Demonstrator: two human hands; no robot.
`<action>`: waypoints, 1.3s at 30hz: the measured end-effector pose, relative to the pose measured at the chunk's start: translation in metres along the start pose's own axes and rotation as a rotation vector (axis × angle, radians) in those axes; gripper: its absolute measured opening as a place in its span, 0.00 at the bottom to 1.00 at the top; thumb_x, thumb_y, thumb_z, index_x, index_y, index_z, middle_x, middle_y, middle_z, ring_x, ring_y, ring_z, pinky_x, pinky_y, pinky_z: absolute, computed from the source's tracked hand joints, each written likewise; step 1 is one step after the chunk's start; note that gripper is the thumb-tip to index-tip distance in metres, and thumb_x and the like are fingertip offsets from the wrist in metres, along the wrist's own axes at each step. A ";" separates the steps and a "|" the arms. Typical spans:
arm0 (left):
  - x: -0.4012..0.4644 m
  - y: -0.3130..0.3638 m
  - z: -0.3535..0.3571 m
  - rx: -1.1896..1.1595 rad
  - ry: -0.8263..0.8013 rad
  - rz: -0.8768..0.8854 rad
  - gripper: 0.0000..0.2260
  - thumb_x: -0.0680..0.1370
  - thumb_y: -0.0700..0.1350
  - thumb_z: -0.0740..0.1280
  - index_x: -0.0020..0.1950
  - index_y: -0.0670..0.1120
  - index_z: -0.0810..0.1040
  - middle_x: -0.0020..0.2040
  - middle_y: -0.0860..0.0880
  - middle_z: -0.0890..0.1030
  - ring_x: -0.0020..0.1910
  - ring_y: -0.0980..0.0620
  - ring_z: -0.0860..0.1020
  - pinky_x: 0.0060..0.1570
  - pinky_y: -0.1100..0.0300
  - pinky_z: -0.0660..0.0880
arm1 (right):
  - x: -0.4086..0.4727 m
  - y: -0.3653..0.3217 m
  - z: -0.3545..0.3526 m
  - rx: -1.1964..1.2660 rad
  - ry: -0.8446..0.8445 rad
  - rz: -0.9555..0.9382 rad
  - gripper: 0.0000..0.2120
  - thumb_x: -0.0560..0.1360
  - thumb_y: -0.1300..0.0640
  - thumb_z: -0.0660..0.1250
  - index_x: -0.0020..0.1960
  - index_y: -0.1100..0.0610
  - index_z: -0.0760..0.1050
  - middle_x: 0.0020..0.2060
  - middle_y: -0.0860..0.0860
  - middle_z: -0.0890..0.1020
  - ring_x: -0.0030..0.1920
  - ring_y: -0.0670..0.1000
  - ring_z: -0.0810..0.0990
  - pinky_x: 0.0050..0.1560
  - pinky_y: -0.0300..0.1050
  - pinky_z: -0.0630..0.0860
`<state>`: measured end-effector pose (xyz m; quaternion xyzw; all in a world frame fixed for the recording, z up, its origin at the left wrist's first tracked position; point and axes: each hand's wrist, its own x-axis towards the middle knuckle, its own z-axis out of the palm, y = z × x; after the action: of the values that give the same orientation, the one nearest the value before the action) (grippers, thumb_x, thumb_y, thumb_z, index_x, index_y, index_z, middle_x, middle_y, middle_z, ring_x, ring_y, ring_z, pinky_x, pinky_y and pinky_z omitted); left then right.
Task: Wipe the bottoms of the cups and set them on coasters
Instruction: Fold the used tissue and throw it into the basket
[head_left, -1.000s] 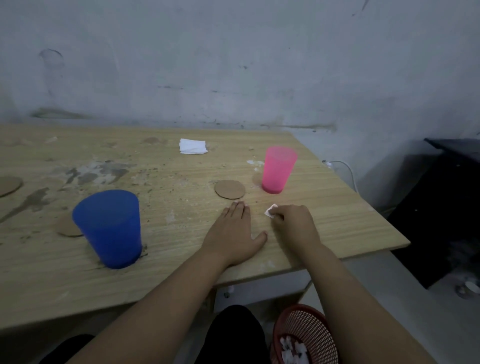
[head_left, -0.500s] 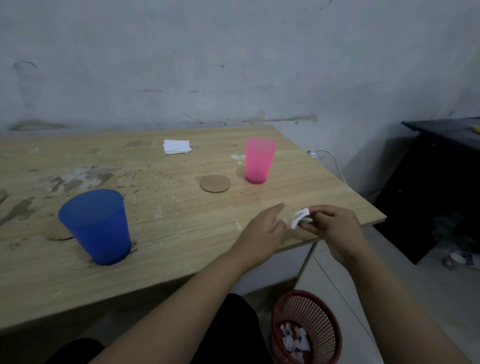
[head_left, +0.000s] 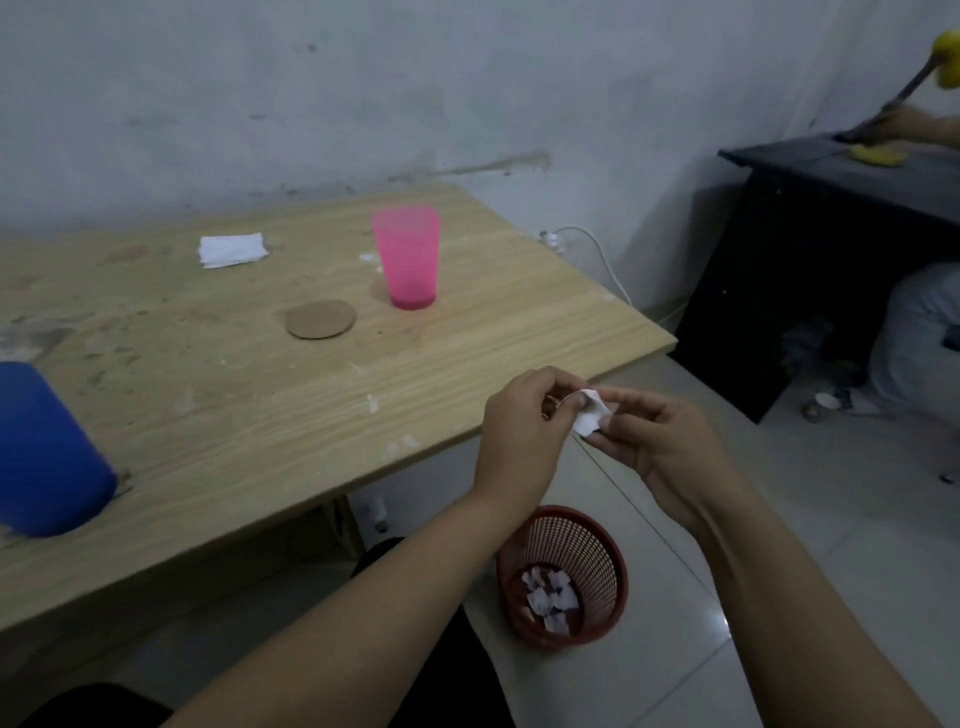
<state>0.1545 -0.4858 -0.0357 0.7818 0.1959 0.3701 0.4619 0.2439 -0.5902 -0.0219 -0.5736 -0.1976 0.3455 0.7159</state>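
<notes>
The blue cup (head_left: 49, 452) is cut off by the left edge of the frame, and what it stands on cannot be made out. A person at the far right is only partly in view, blurred, beside a black desk (head_left: 810, 218).

Taking the pink cup (head_left: 408, 257) as the landmark: it stands upright on the bare wood of the bench (head_left: 260, 405), near the back right corner. A round cork coaster (head_left: 320, 319) lies just beside it to the left and a little nearer, apart from it. A folded white tissue (head_left: 231, 250) lies farther left toward the wall.

Well in front of the pink cup, past the near edge of the bench, both hands meet in the air over the floor. The left hand (head_left: 524, 426) and the right hand (head_left: 670, 447) each have a pinching grip on one small crumpled white paper scrap (head_left: 589, 413). Below them a red mesh bin (head_left: 563, 577) stands on the tiled floor, holding white scraps.
</notes>
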 end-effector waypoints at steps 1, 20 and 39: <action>-0.002 -0.002 0.006 0.006 -0.017 0.005 0.04 0.75 0.39 0.68 0.45 0.46 0.82 0.42 0.53 0.81 0.40 0.59 0.77 0.39 0.71 0.70 | 0.000 0.004 -0.005 0.024 0.039 0.002 0.10 0.73 0.75 0.60 0.47 0.66 0.78 0.40 0.61 0.81 0.39 0.52 0.84 0.41 0.38 0.81; -0.042 -0.150 0.107 0.380 -0.676 -0.265 0.15 0.78 0.40 0.59 0.63 0.45 0.76 0.62 0.45 0.76 0.61 0.47 0.74 0.62 0.54 0.71 | 0.044 0.188 -0.087 0.452 0.435 0.426 0.08 0.75 0.74 0.58 0.52 0.70 0.73 0.46 0.64 0.79 0.40 0.55 0.83 0.39 0.42 0.83; -0.038 -0.214 0.121 0.470 -0.864 -0.486 0.24 0.77 0.36 0.61 0.73 0.44 0.64 0.73 0.45 0.67 0.72 0.47 0.64 0.71 0.51 0.64 | 0.076 0.270 -0.095 -0.205 0.395 0.693 0.19 0.77 0.61 0.61 0.68 0.59 0.70 0.61 0.58 0.78 0.53 0.56 0.79 0.49 0.46 0.78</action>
<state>0.2295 -0.4742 -0.2731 0.8770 0.2408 -0.1558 0.3856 0.2886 -0.5725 -0.3143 -0.7298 0.1150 0.4281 0.5205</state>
